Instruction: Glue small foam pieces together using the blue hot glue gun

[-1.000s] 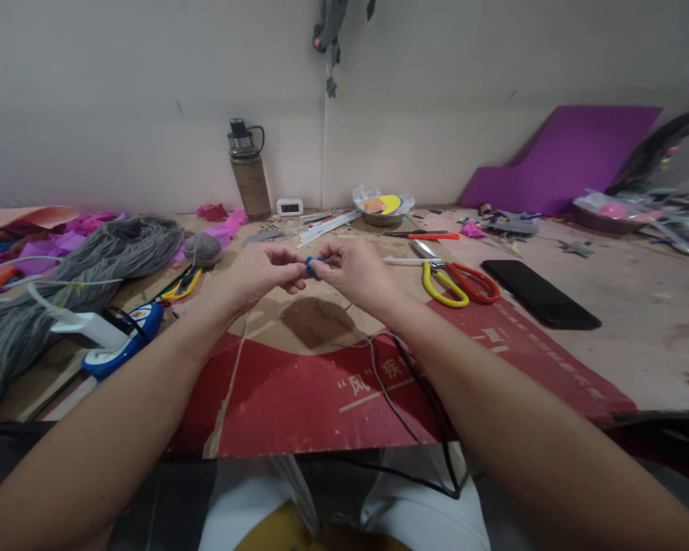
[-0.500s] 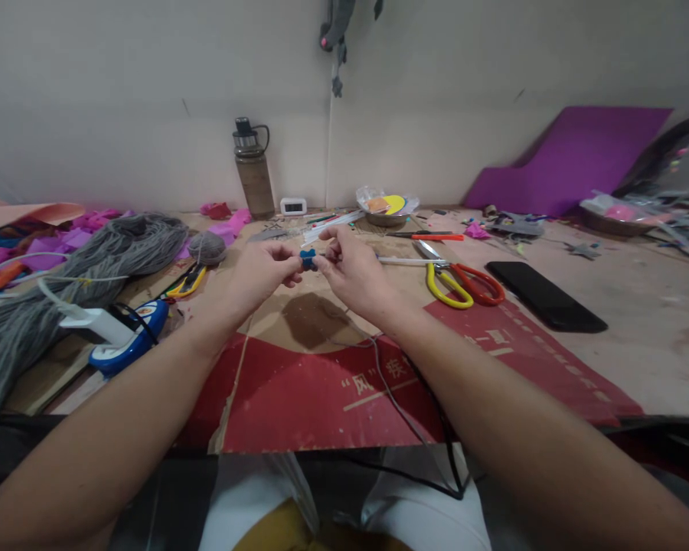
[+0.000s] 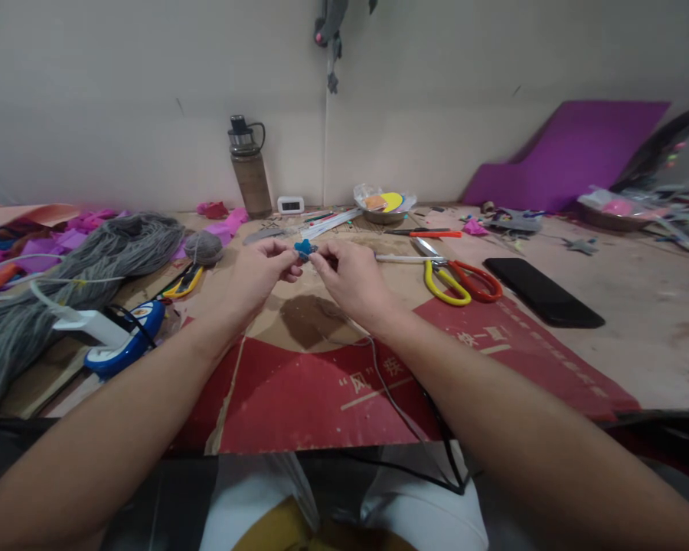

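A small blue star-like piece point(image 3: 304, 249), perhaps felt or foam, is held up between both hands above the cardboard. My left hand point(image 3: 267, 268) pinches its left side between thumb and fingers. From the right, my right hand point(image 3: 347, 275) is closed with thumb and forefinger at the piece's edge. A thin grey cord point(image 3: 382, 375) runs from below my right hand down over the red printed cardboard point(image 3: 298, 398) toward the front edge. Whether the cord joins the blue piece is hidden by the fingers.
Scissors point(image 3: 448, 279) with yellow and red handles lie right of my hands, beside a black phone point(image 3: 543, 291). Grey yarn point(image 3: 120, 252), a yellow cutter point(image 3: 184, 283) and a blue power strip point(image 3: 123, 340) are on the left. A bottle point(image 3: 249, 176) stands behind.
The blue piece has turned and now shows more of its face. My right hand's raised forefinger has come down to the piece. The view has shifted slightly.
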The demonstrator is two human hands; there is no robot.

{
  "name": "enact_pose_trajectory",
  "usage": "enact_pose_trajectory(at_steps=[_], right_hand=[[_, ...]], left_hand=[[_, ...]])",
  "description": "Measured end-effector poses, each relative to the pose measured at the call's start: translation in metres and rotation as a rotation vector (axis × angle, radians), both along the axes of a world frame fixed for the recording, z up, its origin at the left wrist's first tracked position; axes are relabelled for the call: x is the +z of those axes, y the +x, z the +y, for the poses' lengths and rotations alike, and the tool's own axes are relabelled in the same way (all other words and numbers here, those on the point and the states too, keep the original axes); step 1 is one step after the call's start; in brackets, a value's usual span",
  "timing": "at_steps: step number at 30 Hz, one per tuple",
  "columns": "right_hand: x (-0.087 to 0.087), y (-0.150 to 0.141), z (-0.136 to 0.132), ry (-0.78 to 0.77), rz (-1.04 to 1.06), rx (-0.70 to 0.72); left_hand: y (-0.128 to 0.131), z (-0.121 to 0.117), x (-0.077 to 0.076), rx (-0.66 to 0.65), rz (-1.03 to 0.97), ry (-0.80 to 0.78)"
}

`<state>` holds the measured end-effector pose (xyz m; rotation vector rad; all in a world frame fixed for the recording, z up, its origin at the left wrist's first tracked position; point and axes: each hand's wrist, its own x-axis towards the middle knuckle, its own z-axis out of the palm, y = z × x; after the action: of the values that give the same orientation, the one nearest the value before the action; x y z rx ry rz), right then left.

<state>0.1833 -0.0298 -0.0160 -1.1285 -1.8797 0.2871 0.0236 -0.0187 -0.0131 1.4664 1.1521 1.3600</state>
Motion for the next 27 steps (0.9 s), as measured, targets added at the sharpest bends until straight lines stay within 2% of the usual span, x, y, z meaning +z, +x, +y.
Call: enact_pose_trajectory(at_steps=[6, 9, 14, 18, 20, 23, 25, 27], right_hand=[[0.003, -0.005, -0.007, -0.060, -0.009, 0.155], [0.000, -0.009, -0.009, -0.101, -0.034, 0.234], [-0.011, -0.013, -0.008, -0.155, -0.129, 0.268], [-0.009, -0.011, -0.006, -0.174, -0.196, 0.313], [-0.001, -0.005, -0.003, -0.152, -0.148, 0.253], [0.011, 0.012, 0.003, -0.153, -0.123, -0.024], [0.014, 0.025, 0.010, -0.173, -0.242, -0.245], [0.010, 0.037, 0.017, -0.225, -0.432, -0.377]], left_hand=[[-0.001, 0.005, -0.003, 0.033, -0.064, 0.102], [-0.002, 0.006, -0.001, 0.045, -0.214, 0.047], [-0.002, 0.002, 0.010, 0.051, -0.396, -0.097], [-0.004, 0.003, 0.015, 0.068, -0.463, -0.095], [-0.006, 0.005, 0.014, 0.087, -0.475, -0.077], [-0.011, 0.009, 0.012, 0.118, -0.481, -0.050], [-0.014, 0.011, 0.010, 0.120, -0.484, -0.041], [-0.017, 0.013, 0.007, 0.119, -0.488, -0.048]])
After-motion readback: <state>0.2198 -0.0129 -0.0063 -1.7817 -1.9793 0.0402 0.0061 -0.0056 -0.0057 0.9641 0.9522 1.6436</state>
